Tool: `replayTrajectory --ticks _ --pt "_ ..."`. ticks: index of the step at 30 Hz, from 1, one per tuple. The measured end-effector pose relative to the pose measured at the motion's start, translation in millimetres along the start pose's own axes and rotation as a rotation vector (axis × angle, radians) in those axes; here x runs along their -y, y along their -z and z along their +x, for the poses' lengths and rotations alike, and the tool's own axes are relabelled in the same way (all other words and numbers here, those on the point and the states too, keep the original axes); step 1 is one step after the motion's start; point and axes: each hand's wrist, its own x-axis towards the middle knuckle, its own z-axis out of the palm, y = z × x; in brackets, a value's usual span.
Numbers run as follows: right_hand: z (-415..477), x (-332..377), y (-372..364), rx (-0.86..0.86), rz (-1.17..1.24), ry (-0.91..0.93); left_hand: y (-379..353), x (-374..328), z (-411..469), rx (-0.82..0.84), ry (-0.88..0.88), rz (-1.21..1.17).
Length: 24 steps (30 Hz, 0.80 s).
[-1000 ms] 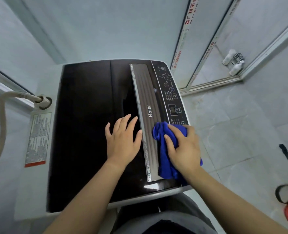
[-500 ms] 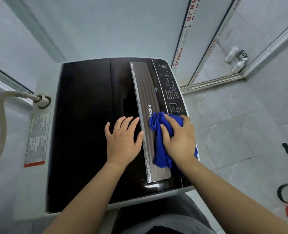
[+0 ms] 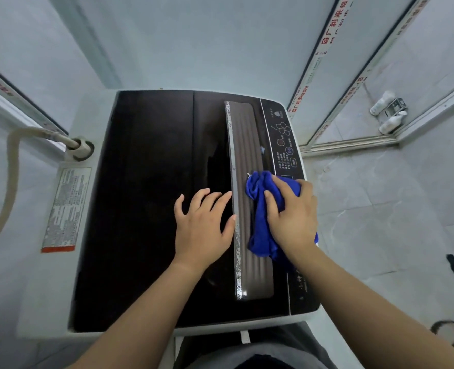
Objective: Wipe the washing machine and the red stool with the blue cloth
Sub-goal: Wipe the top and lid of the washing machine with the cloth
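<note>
Washer (image 3: pixel 146 198) stands against the wall, dark lid (image 3: pixel 140 235) shut. Left hand (image 3: pixel 202 230) lies flat on the lid, grip apart and holding nothing. Right hand (image 3: pixel 293 217) has its grip clamped on the bunched cloth (image 3: pixel 260 235), which rests on the ribbed strip (image 3: pixel 247 134) beside the panel (image 3: pixel 284 139).

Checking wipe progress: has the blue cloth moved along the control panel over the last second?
Yes. The blue cloth under the right hand has slid away from the person along the control panel, now covering the display it sat short of.
</note>
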Motion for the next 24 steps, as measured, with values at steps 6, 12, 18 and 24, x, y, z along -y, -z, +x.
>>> replayTrajectory --ticks 6,12,18,24 --pt "54.8 0.3 -11.5 0.010 -0.024 -0.004 0.3 -1.4 1.3 0.027 0.022 -0.019" --pt "118.8 -5.2 -18.0 0.094 0.021 0.125 -0.3 -21.4 36.7 -0.135 0.148 -0.130" --pt "116.5 -32.1 -4.9 0.198 0.072 0.306 -24.1 -64.5 109.0 -0.119 0.518 -0.366" --pt "167.3 -27.1 -20.3 0.242 0.056 0.421 -36.4 -74.7 112.4 -0.168 0.630 -0.307"
